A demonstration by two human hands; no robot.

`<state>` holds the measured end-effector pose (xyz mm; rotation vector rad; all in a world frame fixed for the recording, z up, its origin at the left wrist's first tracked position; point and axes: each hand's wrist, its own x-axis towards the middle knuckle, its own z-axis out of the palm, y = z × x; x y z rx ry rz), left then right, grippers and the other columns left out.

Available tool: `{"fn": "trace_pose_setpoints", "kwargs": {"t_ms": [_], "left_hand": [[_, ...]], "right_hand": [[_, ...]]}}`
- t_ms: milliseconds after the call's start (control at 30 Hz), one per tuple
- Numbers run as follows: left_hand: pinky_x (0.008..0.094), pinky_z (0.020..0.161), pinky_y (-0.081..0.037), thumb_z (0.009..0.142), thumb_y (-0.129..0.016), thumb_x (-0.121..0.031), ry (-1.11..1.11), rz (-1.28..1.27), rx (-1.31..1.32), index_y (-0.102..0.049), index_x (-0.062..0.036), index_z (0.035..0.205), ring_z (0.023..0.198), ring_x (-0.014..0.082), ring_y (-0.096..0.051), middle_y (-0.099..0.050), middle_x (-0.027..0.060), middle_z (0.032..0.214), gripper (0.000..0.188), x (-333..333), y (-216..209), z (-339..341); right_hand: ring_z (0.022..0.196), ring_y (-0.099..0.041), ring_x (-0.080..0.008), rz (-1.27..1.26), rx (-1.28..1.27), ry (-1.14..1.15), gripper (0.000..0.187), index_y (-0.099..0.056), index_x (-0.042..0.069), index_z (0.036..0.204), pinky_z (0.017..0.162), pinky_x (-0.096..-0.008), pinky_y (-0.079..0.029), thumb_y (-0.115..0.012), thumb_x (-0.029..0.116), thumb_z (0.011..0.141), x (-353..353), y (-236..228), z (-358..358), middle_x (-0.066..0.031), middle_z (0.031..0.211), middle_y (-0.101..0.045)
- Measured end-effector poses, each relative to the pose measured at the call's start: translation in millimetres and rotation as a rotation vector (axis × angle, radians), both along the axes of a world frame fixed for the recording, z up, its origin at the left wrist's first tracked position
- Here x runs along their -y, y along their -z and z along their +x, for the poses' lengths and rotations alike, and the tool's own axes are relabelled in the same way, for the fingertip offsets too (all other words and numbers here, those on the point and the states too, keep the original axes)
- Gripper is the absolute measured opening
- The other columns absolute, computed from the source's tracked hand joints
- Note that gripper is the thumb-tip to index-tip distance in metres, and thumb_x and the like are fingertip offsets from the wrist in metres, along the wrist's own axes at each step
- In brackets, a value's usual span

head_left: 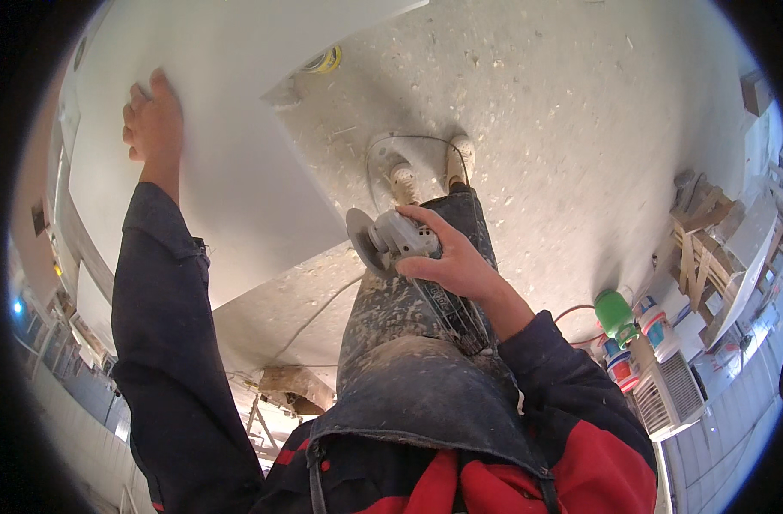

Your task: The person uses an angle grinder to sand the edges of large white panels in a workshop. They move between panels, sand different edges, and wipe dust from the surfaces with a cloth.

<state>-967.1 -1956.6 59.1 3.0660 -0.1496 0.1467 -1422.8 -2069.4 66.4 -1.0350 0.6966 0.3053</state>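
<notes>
My right hand [460, 264] grips a grey and black angle grinder [406, 236] in front of my apron. The grinder's round disc [367, 243] points left, close to the edge of a large smooth white panel [237, 197] but apart from it as far as I can see. On the panel's far left part rests my left hand [154, 124], its fingers slightly bent and spread, with nothing seen in it. Pale spatters mark the dark apron [409, 343]. Whether the disc is spinning cannot be made out.
A thin cable [319, 313] runs over the dusty floor [563, 111], near my shoes [460, 161]. Beyond the panel's edge sits a yellow-rimmed tin [325, 60]. At the right are a green gas cylinder [615, 315], paint buckets [659, 330] and a pile of wood scraps [704, 244].
</notes>
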Motion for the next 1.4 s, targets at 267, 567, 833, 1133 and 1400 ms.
{"fn": "trace_pose_setpoints", "kwargs": {"t_ms": [267, 567, 833, 1133, 1400], "left_hand": [[0.0599, 0.118, -0.02, 0.094, -0.035, -0.073, -0.015, -0.009, -0.039, -0.038, -0.0182, 0.16, 0.152, 0.0371, -0.025, -0.034, 0.0108, 0.166, 0.086, 6.5, -4.1, -2.2], [0.0617, 0.117, -0.02, 0.094, -0.035, -0.074, 0.015, -0.017, -0.055, -0.037, -0.0188, 0.161, 0.152, 0.0387, -0.026, -0.032, 0.0116, 0.167, 0.087, 9.6, -5.3, -5.6], [0.0632, 0.116, -0.023, 0.097, -0.034, -0.071, 0.007, 0.018, -0.079, -0.039, -0.0181, 0.159, 0.15, 0.0405, -0.03, -0.035, 0.013, 0.165, 0.082, 12.2, -9.6, -12.3], [0.0613, 0.118, -0.023, 0.098, -0.032, -0.069, -0.013, 0.025, -0.056, -0.037, -0.0167, 0.16, 0.151, 0.0374, -0.03, -0.035, 0.0121, 0.165, 0.081, 25.9, -14.7, -24.5], [0.0611, 0.118, -0.023, 0.098, -0.034, -0.068, -0.016, 0.018, -0.071, -0.039, -0.016, 0.16, 0.151, 0.0374, -0.029, -0.036, 0.0114, 0.165, 0.081, 19.1, -16.3, -21.2]], "right_hand": [[0.114, -0.06, -0.0174, 0.157, -0.045, 0.215, 0.074, -0.051, 0.006, 0.149, 0.098, -0.0301, -0.048, -0.081, 0.014, 0.082, -1.2, 24.5, 3.3, -0.0111, 0.134, -0.059], [0.12, -0.057, -0.0177, 0.007, -0.021, 0.154, 0.073, -0.051, 0.006, 0.149, 0.104, -0.0312, -0.044, -0.08, 0.015, 0.082, -7.4, 11.0, -0.5, -0.0099, 0.131, -0.062], [0.08, -0.07, -0.0166, 0.173, -0.07, 0.299, 0.07, -0.051, 0.009, 0.149, 0.068, -0.0302, -0.058, -0.078, 0.017, 0.084, 3.9, 36.3, 3.9, -0.0136, 0.115, -0.067], [0.096, -0.067, -0.0176, 0.201, 0.136, 0.261, 0.076, -0.056, 0.007, 0.146, 0.085, -0.0307, -0.054, -0.084, 0.028, 0.079, 51.0, 42.7, 107.7, -0.013, 0.118, -0.069], [0.102, -0.066, -0.0207, 0.092, 0.184, 0.165, 0.078, -0.057, 0.007, 0.145, 0.089, -0.0313, -0.054, -0.084, 0.031, 0.076, 62.4, 47.1, 146.4, -0.0145, 0.121, -0.069]]}}
